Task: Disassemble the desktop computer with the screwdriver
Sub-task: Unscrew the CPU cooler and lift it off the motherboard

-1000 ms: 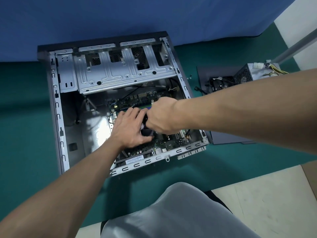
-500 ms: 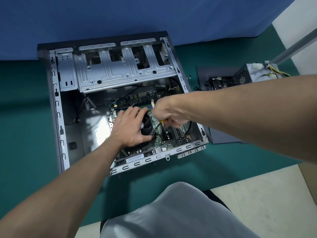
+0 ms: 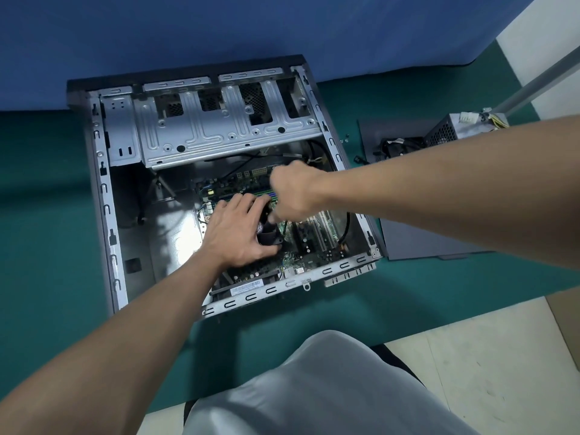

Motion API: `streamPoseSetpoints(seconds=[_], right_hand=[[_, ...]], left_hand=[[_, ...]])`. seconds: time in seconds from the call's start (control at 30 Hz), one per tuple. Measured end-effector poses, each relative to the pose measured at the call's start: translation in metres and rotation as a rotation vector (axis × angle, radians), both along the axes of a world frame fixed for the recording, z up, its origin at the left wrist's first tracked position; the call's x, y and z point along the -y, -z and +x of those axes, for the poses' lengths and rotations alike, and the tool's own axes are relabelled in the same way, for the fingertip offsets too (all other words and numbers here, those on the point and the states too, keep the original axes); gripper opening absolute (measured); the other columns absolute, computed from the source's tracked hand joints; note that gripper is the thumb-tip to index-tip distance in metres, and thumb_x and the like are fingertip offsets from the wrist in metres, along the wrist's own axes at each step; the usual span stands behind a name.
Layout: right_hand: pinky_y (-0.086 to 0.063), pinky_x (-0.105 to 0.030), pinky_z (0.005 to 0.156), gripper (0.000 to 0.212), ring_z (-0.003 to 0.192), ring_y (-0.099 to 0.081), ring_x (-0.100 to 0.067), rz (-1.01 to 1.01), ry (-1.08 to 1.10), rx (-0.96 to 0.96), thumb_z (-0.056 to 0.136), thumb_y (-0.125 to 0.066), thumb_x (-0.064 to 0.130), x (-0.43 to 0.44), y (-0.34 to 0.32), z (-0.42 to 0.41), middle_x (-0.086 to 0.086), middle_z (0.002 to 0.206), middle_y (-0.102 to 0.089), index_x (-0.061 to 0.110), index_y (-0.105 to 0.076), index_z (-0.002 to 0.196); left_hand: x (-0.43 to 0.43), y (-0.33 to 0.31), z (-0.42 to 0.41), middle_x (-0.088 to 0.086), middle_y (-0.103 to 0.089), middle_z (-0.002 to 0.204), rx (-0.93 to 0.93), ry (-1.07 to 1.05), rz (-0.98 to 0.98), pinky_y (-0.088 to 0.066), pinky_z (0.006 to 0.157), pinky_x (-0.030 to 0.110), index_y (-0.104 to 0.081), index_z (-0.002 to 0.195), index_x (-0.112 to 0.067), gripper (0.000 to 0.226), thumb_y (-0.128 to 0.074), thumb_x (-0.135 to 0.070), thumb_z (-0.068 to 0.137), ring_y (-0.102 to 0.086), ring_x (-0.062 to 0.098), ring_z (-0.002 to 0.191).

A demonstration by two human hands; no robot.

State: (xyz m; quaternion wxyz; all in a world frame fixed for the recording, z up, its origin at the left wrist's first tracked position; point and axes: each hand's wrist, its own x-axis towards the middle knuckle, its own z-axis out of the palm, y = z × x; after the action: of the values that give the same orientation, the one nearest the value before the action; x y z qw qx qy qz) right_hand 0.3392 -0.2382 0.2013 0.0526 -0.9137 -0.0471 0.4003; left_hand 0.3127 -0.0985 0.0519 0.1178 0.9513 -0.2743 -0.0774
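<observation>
Repair-bench setup, I'd say: teal mat (image 3: 47, 215) under my grip, blue cloth (image 3: 219, 26) beyond it, a loose power supply (image 3: 452, 130) off right.

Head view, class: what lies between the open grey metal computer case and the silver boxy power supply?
A flat dark grey side panel carrying a black cable bundle, shown in the head view.
</observation>
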Motion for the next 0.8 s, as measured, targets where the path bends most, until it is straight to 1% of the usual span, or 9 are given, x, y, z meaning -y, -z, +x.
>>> streamPoseSetpoints(seconds=[0.1,0.17,0.23,0.4,0.47,0.53,0.63,0.73,0.8], right_hand=[[-0.025,-0.017,0.039,0.024,0.046,-0.029,-0.008,0.055,0.440,-0.288,0.102,-0.037,0.017,0.002,0.007,0.000,-0.003,0.062,-0.047,0.006,-0.048,0.085],[-0.030,-0.018,0.043,0.022,0.050,-0.032,-0.007,0.012,0.385,-0.329,0.101,-0.034,0.013,-0.001,0.007,0.000,-0.003,0.065,-0.043,0.004,-0.048,0.086],[-0.044,-0.020,0.053,0.013,0.061,-0.042,-0.006,-0.127,-0.062,-0.216,0.099,-0.039,0.009,-0.007,0.006,-0.005,-0.003,0.072,-0.044,0.007,-0.048,0.090],[-0.024,-0.029,0.041,0.023,0.058,-0.047,-0.020,-0.325,-1.265,0.308,0.100,-0.042,0.019,-0.001,-0.004,-0.021,-0.005,0.083,-0.060,0.012,-0.050,0.079],[-0.026,-0.028,0.045,0.026,0.055,-0.044,-0.019,-0.317,-1.352,0.394,0.100,-0.040,0.017,-0.001,-0.002,-0.025,-0.004,0.078,-0.055,0.013,-0.048,0.075],[-0.035,-0.028,0.054,0.014,0.058,-0.047,-0.020,-0.189,-1.041,0.341,0.094,-0.049,0.013,-0.004,-0.001,-0.023,-0.003,0.076,-0.049,0.012,-0.052,0.080],[-0.038,-0.022,0.044,0.024,0.051,-0.047,-0.015,0.033,-0.194,0.178,0.088,-0.059,0.014,-0.002,0.001,-0.011,-0.003,0.067,-0.048,0.008,-0.046,0.068],[-0.035,-0.023,0.042,0.024,0.048,-0.035,-0.009,0.064,0.530,-0.169,0.099,-0.044,0.023,0.003,0.008,-0.002,-0.001,0.061,-0.045,0.005,-0.052,0.086],[-0.026,-0.023,0.045,0.025,0.051,-0.027,-0.010,0.036,0.648,-0.246,0.101,-0.033,0.018,0.003,0.011,-0.003,-0.001,0.062,-0.039,0.008,-0.046,0.082]], left_hand=[[0.001,-0.001,0.000,0.001,-0.048,0.123,-0.016,0.000,0.004,-0.032,0.098,0.043,-0.034,0.138,-0.021,0.094,-0.055,-0.078,0.066,-0.041,0.021,0.113],[0.001,-0.001,0.000,0.001,-0.047,0.124,-0.023,-0.003,0.000,-0.030,0.098,0.042,-0.033,0.139,-0.021,0.095,-0.056,-0.078,0.066,-0.040,0.021,0.113],[0.000,-0.001,0.000,0.001,-0.048,0.123,-0.020,-0.003,-0.001,-0.031,0.096,0.042,-0.034,0.139,-0.020,0.095,-0.056,-0.077,0.066,-0.040,0.021,0.112],[0.001,-0.002,-0.001,0.001,-0.050,0.109,0.023,-0.011,-0.002,-0.034,0.087,0.041,-0.044,0.127,-0.016,0.090,-0.049,-0.077,0.062,-0.041,0.021,0.101],[0.001,-0.001,-0.002,0.001,-0.050,0.107,0.031,-0.016,0.000,-0.034,0.085,0.040,-0.047,0.125,-0.016,0.088,-0.049,-0.076,0.061,-0.040,0.019,0.099],[0.001,0.000,-0.001,0.001,-0.051,0.110,0.024,-0.023,-0.007,-0.034,0.087,0.040,-0.046,0.127,-0.016,0.088,-0.052,-0.076,0.062,-0.039,0.019,0.100],[0.000,0.001,0.000,0.002,-0.050,0.118,0.002,-0.008,-0.002,-0.033,0.093,0.042,-0.040,0.132,-0.017,0.091,-0.055,-0.077,0.064,-0.041,0.021,0.107],[0.001,-0.001,0.000,0.001,-0.048,0.124,-0.017,-0.006,0.003,-0.032,0.098,0.042,-0.034,0.137,-0.020,0.095,-0.056,-0.079,0.066,-0.041,0.021,0.113],[0.001,-0.001,-0.001,0.000,-0.047,0.125,-0.022,-0.010,0.008,-0.031,0.099,0.041,-0.033,0.138,-0.021,0.094,-0.056,-0.078,0.066,-0.041,0.021,0.113]])
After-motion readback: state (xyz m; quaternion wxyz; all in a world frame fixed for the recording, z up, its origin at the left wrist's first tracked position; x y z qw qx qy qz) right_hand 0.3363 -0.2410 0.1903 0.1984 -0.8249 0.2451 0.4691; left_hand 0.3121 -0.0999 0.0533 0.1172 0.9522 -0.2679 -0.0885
